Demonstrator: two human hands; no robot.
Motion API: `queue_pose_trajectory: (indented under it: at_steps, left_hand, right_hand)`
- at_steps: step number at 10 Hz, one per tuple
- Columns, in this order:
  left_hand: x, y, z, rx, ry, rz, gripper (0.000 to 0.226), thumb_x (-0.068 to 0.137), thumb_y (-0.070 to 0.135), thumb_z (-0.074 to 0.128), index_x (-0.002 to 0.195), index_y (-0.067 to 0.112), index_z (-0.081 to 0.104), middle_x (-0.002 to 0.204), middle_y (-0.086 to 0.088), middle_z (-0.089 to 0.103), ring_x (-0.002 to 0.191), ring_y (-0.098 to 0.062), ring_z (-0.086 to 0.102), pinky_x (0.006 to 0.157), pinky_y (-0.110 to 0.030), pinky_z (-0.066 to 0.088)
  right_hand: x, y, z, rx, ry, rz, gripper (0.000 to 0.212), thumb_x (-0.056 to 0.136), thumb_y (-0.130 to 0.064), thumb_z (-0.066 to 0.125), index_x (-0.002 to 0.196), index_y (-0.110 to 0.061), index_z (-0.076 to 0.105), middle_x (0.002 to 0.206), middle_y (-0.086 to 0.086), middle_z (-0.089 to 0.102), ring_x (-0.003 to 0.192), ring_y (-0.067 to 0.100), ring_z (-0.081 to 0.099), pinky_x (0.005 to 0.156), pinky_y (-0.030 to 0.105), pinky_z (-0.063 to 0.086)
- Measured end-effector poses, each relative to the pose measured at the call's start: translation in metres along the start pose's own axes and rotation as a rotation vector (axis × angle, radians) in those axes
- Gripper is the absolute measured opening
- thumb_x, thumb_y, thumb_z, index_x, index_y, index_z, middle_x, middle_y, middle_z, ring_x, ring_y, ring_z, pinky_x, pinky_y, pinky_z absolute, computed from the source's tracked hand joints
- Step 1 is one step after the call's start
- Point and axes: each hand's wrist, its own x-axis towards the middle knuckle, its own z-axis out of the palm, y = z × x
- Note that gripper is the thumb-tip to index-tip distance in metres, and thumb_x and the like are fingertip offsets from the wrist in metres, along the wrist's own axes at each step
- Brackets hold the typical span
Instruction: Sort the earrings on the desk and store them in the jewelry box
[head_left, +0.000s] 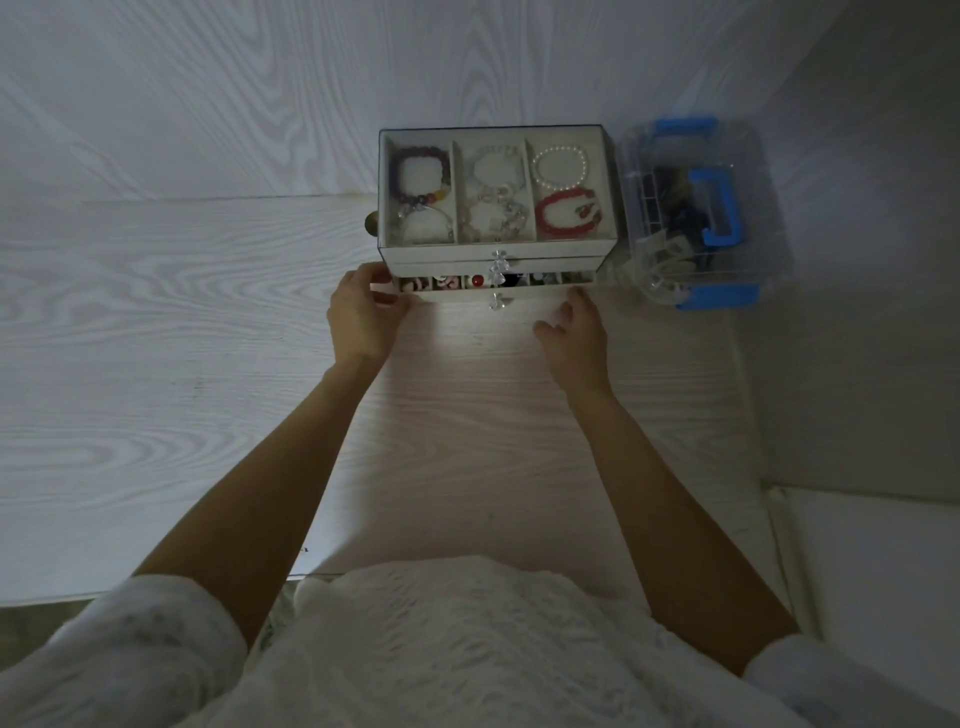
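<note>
From the head camera, the jewelry box (493, 208) stands at the back of the desk (208, 322), against the wall. Its top tray holds bracelets under a clear lid. Below the tray, the lower drawer (493, 291) stands slightly pulled out, and small colourful pieces, probably the earrings (478, 281), lie in its row of compartments. No loose earrings show on the desk in front of the box.

The left hand (363, 312) is at the box's front left corner, fingers curled round the end of the drawer front. The right hand (574, 332) is at the drawer's right end, fingers fairly straight and spread, fingertips touching the drawer front; it holds nothing. Just to the right of the box sits a clear storage case (701, 218) with blue handle and latches.

The step in hand looks like closing the drawer, with sorting seemingly finished. The next move calls for an even push from both ends so the drawer slides in straight, without tipping the box back or jolting the pieces out of their compartments.
</note>
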Motion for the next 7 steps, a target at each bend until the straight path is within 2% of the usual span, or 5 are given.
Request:
queue_pose_trajectory:
  at_steps: [1, 2, 3, 5, 7]
  left_hand:
    - [0.004, 0.0, 0.001, -0.018, 0.028, -0.018, 0.026, 0.079, 0.02, 0.07, 0.102, 0.016, 0.06, 0.103, -0.003, 0.065, 0.073, -0.009, 0.062, 0.075, -0.031, 0.054]
    - [0.006, 0.003, 0.001, -0.025, 0.061, -0.022, 0.022, 0.079, 0.025, 0.07, 0.096, 0.015, 0.061, 0.096, 0.0, 0.067, 0.073, -0.01, 0.063, 0.073, -0.028, 0.052]
    - [0.006, 0.007, 0.001, -0.024, 0.07, -0.02, 0.019, 0.08, 0.022, 0.069, 0.093, 0.013, 0.06, 0.091, 0.001, 0.065, 0.07, -0.009, 0.061, 0.068, -0.02, 0.046]
    - [0.001, 0.005, 0.006, -0.109, 0.059, -0.082, 0.022, 0.084, 0.014, 0.063, 0.106, 0.011, 0.06, 0.105, -0.006, 0.065, 0.088, -0.016, 0.065, 0.076, -0.021, 0.049]
    - [-0.022, 0.008, -0.009, -0.183, -0.087, -0.157, 0.043, 0.086, 0.016, 0.06, 0.127, 0.015, 0.048, 0.12, -0.002, 0.058, 0.107, -0.014, 0.055, 0.089, -0.024, 0.043]
  right_hand:
    - [0.003, 0.0, 0.003, -0.059, -0.034, -0.006, 0.058, 0.082, -0.006, 0.058, 0.135, 0.0, 0.035, 0.141, 0.018, 0.037, 0.129, 0.028, 0.038, 0.108, 0.041, 0.036]
    - [0.005, -0.003, -0.001, -0.076, -0.066, -0.017, 0.068, 0.086, -0.007, 0.057, 0.144, -0.005, 0.023, 0.151, 0.013, 0.025, 0.135, 0.023, 0.031, 0.113, 0.035, 0.029]
    - [0.006, -0.003, -0.006, -0.109, -0.094, -0.036, 0.07, 0.088, -0.008, 0.055, 0.146, -0.007, 0.017, 0.155, 0.008, 0.019, 0.128, 0.017, 0.037, 0.1, 0.019, 0.028]
    - [0.002, 0.002, -0.014, -0.167, -0.155, -0.113, 0.071, 0.088, -0.009, 0.057, 0.146, -0.009, 0.016, 0.155, 0.009, 0.016, 0.133, 0.02, 0.03, 0.104, 0.023, 0.023]
    - [-0.015, 0.001, -0.014, -0.3, -0.064, -0.264, 0.039, 0.087, -0.008, 0.056, 0.126, -0.009, 0.05, 0.123, 0.012, 0.057, 0.111, 0.027, 0.053, 0.093, 0.033, 0.044]
